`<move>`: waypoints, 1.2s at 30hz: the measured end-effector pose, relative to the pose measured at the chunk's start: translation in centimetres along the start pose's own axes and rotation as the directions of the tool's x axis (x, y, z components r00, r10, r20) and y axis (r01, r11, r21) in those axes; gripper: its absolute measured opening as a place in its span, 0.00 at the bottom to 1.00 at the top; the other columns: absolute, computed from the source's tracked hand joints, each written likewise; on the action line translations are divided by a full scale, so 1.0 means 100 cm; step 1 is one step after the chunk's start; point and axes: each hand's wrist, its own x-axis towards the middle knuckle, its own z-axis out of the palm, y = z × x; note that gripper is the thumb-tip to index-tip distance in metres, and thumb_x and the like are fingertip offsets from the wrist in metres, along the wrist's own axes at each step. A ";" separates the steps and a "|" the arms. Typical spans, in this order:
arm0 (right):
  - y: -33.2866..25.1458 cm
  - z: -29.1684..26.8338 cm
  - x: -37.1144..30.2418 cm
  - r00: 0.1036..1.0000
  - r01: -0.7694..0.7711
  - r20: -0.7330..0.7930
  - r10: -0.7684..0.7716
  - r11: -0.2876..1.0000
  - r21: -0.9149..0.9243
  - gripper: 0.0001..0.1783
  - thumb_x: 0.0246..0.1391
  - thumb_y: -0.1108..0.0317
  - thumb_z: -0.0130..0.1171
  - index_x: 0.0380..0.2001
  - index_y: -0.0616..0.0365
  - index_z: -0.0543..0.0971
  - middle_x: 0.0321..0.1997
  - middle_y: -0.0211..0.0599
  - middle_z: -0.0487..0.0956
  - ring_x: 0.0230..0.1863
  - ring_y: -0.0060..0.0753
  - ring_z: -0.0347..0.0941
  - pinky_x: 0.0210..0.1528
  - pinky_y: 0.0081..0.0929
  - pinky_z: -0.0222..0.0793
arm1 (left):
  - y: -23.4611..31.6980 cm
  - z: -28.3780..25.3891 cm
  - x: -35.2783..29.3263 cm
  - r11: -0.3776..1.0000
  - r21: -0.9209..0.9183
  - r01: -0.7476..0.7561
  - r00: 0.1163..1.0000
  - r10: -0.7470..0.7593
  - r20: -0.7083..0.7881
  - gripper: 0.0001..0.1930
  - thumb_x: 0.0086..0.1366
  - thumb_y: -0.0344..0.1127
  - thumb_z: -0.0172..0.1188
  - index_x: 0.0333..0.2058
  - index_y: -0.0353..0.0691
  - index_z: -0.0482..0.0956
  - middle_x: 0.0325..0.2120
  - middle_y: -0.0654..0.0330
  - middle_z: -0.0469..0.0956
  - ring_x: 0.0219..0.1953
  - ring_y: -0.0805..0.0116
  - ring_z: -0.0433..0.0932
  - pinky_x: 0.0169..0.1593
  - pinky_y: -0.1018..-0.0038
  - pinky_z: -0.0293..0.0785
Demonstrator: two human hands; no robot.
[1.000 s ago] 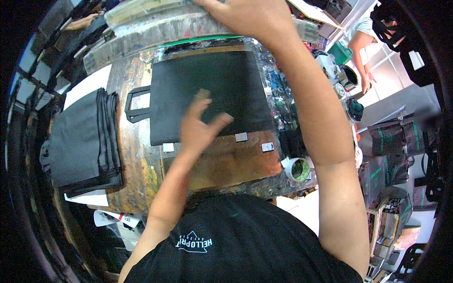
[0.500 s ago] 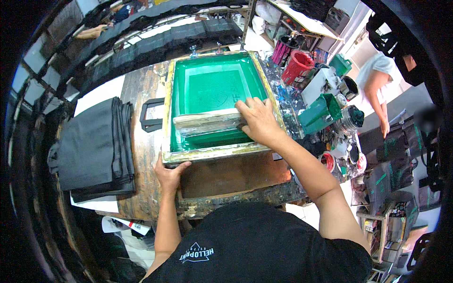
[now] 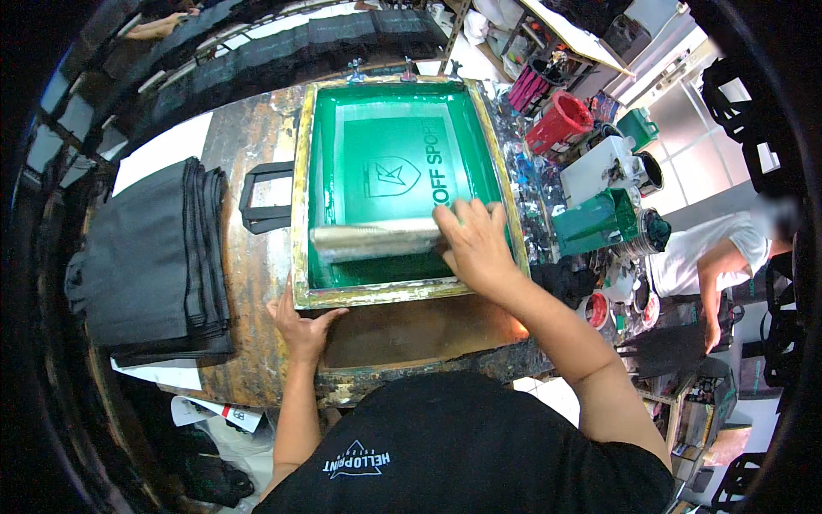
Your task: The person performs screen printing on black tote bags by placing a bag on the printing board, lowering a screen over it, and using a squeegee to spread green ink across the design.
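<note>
A wooden-framed printing screen (image 3: pixel 301 184) coated with green ink lies on the worktable, its mesh showing a shield emblem and lettering. Across its near part stands a long wooden squeegee (image 3: pixel 368 240), slightly blurred. My right hand (image 3: pixel 479 248) is closed over the squeegee's right end, knuckles up, its fingertips partly hidden. At the near left corner of the frame, my left hand (image 3: pixel 301 330) has its fingers along the side and its thumb by the near edge. A black strap handle (image 3: pixel 257 197) sticks out from beneath the screen's left side.
Stacked black fabric bags (image 3: pixel 150 257) lie on the left. Clamps (image 3: pixel 408 70) stand along the screen's far edge. To the right are a red ink bucket (image 3: pixel 556 128), a green container (image 3: pixel 591 223) and several jars. Farther right, a person in a white shirt (image 3: pixel 715 253) bends over.
My right hand has drawn the squeegee a little nearer, and the emblem and lettering now show more clearly. My left hand stays at the corner. The other person has moved further into view.
</note>
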 end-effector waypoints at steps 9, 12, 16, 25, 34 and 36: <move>0.073 0.051 0.119 0.999 -0.038 0.014 0.039 0.999 -0.031 0.39 0.41 0.64 0.78 0.57 0.51 0.71 0.49 0.40 0.76 0.55 0.48 0.72 0.52 0.52 0.61 | 0.002 -0.002 0.002 0.995 0.032 -0.094 0.995 0.095 -0.034 0.61 0.32 0.56 0.87 0.65 0.31 0.72 0.49 0.48 0.81 0.49 0.49 0.69 0.56 0.55 0.64; 0.105 0.071 0.164 1.000 -0.004 0.028 0.005 0.999 -0.036 0.38 0.43 0.60 0.78 0.58 0.49 0.71 0.50 0.40 0.78 0.58 0.48 0.73 0.53 0.57 0.63 | 0.003 -0.001 0.001 0.997 0.025 -0.079 0.996 0.079 -0.041 0.61 0.30 0.57 0.86 0.64 0.29 0.73 0.47 0.48 0.80 0.48 0.47 0.70 0.56 0.54 0.63; 0.140 0.089 0.225 0.996 0.002 0.090 0.001 0.999 -0.036 0.40 0.44 0.58 0.79 0.59 0.47 0.70 0.54 0.42 0.78 0.62 0.51 0.73 0.53 0.62 0.64 | -0.008 0.001 -0.005 0.995 0.035 -0.088 0.995 0.090 -0.042 0.60 0.30 0.59 0.86 0.61 0.29 0.75 0.46 0.48 0.80 0.49 0.46 0.69 0.56 0.54 0.64; 0.176 0.115 0.309 0.976 0.013 0.219 -0.012 1.000 -0.003 0.42 0.44 0.55 0.81 0.61 0.48 0.70 0.56 0.41 0.81 0.63 0.52 0.75 0.56 0.68 0.66 | 0.006 -0.006 0.001 0.988 0.128 -0.091 0.995 0.095 -0.024 0.55 0.31 0.68 0.82 0.56 0.36 0.79 0.44 0.53 0.76 0.49 0.48 0.68 0.55 0.53 0.59; 0.168 0.084 0.275 0.997 -0.049 -0.061 0.049 0.999 -0.012 0.39 0.44 0.62 0.78 0.60 0.46 0.71 0.55 0.37 0.78 0.63 0.47 0.72 0.54 0.58 0.64 | 0.023 -0.017 0.038 0.938 0.313 -0.152 0.986 0.164 -0.011 0.63 0.37 0.80 0.74 0.65 0.40 0.75 0.50 0.48 0.68 0.57 0.44 0.66 0.64 0.43 0.56; 0.162 0.081 0.270 0.992 -0.029 -0.122 0.022 0.998 -0.050 0.38 0.45 0.61 0.77 0.60 0.44 0.71 0.51 0.37 0.79 0.59 0.46 0.74 0.55 0.59 0.64 | 0.044 -0.021 0.078 0.978 0.042 -0.205 0.978 0.206 -0.026 0.63 0.44 0.83 0.68 0.69 0.38 0.72 0.53 0.45 0.69 0.58 0.43 0.66 0.62 0.44 0.60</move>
